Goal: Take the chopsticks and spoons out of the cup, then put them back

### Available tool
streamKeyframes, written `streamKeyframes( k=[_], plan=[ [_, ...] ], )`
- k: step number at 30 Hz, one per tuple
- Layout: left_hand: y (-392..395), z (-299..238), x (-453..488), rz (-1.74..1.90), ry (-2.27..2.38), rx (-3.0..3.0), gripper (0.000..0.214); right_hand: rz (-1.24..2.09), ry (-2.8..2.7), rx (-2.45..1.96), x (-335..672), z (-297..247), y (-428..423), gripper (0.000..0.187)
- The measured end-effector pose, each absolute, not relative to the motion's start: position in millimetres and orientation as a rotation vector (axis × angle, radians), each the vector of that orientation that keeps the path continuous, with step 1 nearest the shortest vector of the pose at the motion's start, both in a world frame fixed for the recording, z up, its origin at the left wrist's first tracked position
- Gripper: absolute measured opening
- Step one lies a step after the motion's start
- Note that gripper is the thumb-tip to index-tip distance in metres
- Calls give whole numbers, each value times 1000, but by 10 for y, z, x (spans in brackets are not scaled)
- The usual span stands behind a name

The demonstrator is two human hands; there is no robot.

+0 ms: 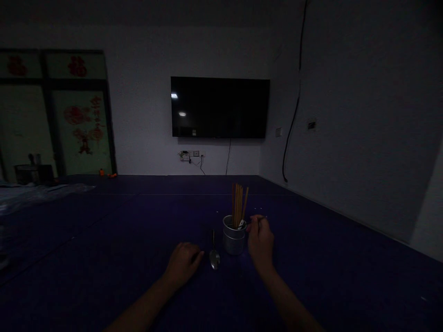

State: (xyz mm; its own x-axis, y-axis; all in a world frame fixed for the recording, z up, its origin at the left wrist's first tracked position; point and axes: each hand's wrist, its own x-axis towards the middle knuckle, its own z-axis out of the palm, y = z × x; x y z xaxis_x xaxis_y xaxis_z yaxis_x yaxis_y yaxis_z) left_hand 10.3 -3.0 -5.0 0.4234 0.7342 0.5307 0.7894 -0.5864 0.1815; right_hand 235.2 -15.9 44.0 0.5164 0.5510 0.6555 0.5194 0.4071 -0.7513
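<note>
A metal cup [234,244] stands upright on the dark blue table, with several wooden chopsticks [237,203] upright in it. At the cup's right rim, my right hand [261,240] is closed in a pinch on a thin dark utensil handle [254,222]; its kind is unclear in the dim light. A small pale piece [241,224] shows at the rim, beside the chopsticks. Left of the cup lies a metal spoon [214,260], bowl toward me. My left hand [183,263] rests on the table beside the spoon, holding nothing, its thumb apart from the loosely bent fingers.
The broad table [138,221] reaches to the wall, where a dark television [220,108] hangs. Clear plastic sheeting [41,196] and a dark box [34,174] are at the left. Small orange things [111,175] lie at the far edge. A cable [294,115] hangs on the right wall.
</note>
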Motion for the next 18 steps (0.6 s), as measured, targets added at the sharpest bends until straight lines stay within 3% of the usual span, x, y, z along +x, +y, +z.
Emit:
streamKeyframes(
  k=[18],
  plan=[
    [-26,-54,123,-832,-1307,-2636,32,56,-1252,-1289,2393,321,-66,40]
  ],
)
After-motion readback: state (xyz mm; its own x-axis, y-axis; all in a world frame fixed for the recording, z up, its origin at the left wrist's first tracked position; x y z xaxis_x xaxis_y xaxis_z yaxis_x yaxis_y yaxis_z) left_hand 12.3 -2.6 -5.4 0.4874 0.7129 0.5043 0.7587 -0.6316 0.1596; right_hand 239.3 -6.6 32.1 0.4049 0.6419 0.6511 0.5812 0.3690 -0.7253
